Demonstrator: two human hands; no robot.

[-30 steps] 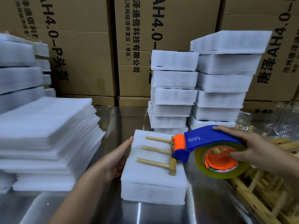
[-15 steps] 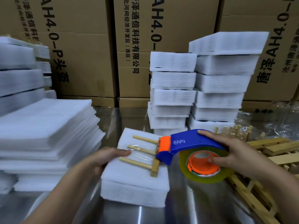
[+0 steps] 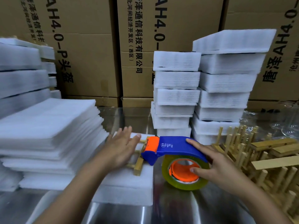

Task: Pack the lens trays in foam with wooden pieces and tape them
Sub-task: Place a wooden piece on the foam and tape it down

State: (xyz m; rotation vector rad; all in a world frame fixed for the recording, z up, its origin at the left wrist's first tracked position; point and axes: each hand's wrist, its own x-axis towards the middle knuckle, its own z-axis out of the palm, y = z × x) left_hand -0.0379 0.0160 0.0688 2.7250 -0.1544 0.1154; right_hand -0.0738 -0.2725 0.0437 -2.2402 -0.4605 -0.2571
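A white foam-wrapped pack (image 3: 127,183) lies on the steel table in front of me, with a wooden comb-shaped piece (image 3: 138,164) on top. My left hand (image 3: 120,147) lies flat over the wooden piece, fingers straight and blurred by motion. My right hand (image 3: 215,165) grips a blue and orange tape dispenser (image 3: 171,148), index finger along its top and thumb in the orange hub of the yellowish tape roll (image 3: 186,175). The dispenser's orange nose sits at the pack's right side, over the wooden piece.
A stack of flat foam sheets (image 3: 48,135) stands at the left. Two columns of wrapped foam packs (image 3: 202,94) rise behind the work spot. Wooden pieces (image 3: 258,156) are piled at the right. Cardboard boxes (image 3: 97,46) line the back.
My left hand has moved from the pack's left edge onto its top, over the wooden piece. The dispenser has travelled left across the pack and the pack has shifted slightly toward me.
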